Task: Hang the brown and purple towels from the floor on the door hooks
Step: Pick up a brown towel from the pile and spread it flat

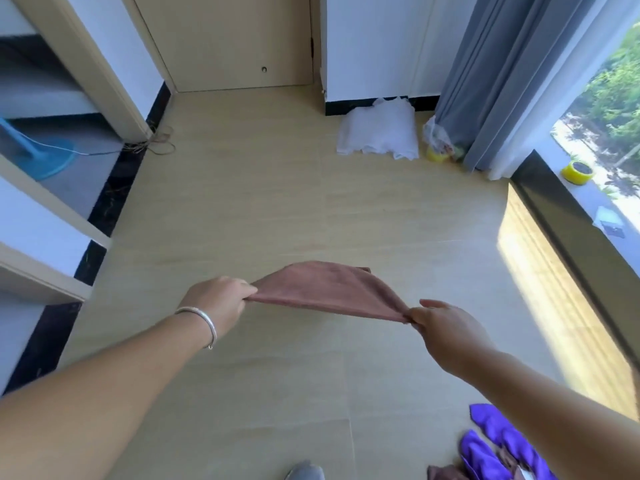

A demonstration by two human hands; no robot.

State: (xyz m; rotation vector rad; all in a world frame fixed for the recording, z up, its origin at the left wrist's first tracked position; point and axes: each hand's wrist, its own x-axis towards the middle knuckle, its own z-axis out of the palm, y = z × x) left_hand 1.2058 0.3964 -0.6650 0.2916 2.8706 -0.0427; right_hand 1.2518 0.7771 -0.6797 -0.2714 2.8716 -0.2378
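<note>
Brown towel (325, 292) stretched between both hands, left hand (218, 303) and right hand (446, 327) pinching opposite edges, apparently above the floor (277, 202).

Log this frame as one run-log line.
left hand: grips brown towel | right hand: pinches other end | purple towel: on floor | hooks: not visible
</note>
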